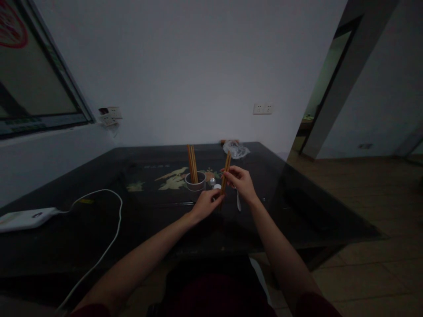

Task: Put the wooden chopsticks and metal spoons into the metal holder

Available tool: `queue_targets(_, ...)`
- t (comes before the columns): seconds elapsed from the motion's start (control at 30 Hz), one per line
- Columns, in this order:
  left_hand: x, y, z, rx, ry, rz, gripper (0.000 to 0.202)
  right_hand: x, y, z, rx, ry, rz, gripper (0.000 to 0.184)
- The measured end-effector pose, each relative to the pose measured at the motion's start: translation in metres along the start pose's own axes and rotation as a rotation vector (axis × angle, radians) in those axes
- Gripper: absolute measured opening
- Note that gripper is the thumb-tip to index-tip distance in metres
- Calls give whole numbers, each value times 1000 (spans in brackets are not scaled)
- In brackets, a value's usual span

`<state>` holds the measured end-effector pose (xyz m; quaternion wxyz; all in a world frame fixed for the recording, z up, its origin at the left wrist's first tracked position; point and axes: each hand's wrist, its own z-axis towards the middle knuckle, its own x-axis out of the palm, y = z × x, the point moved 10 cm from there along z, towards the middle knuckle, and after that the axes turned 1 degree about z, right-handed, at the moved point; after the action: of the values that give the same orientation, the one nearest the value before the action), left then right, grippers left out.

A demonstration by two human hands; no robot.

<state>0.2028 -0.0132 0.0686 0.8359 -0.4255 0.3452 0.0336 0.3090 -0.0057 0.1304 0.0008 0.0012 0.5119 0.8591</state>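
Observation:
Several wooden chopsticks (pixel 226 172) stand nearly upright between my two hands above the table. My right hand (pixel 240 179) is closed round their upper part. Lower down, the fingers of my left hand (pixel 207 203) pinch the bottom ends. To the left, more chopsticks (pixel 192 164) lean in a round metal container (pixel 195 186). A small shiny rounded object (pixel 212 181) and a white object (pixel 217 187) sit behind my left hand, partly hidden; I cannot make out their kind. Beside my right wrist lies a white spoon-like utensil (pixel 238 202), its upper end hidden.
The dark glossy table (pixel 158 237) has a bird-and-flower picture on it. A crumpled clear plastic bag (pixel 235 149) lies at the back edge by the wall. On the left, a white power bank-like device (pixel 28 219) trails a white cable (pixel 119 215) over the front edge.

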Motion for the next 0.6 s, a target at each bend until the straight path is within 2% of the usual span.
queue_targets(0.27,2,3,0,2,11,66,29,5,12,-4,-63,31,-89,30)
queue_targets(0.6,-11,0,-2,35,-138,57,19,7,10,-4,-73,88,-135,27)
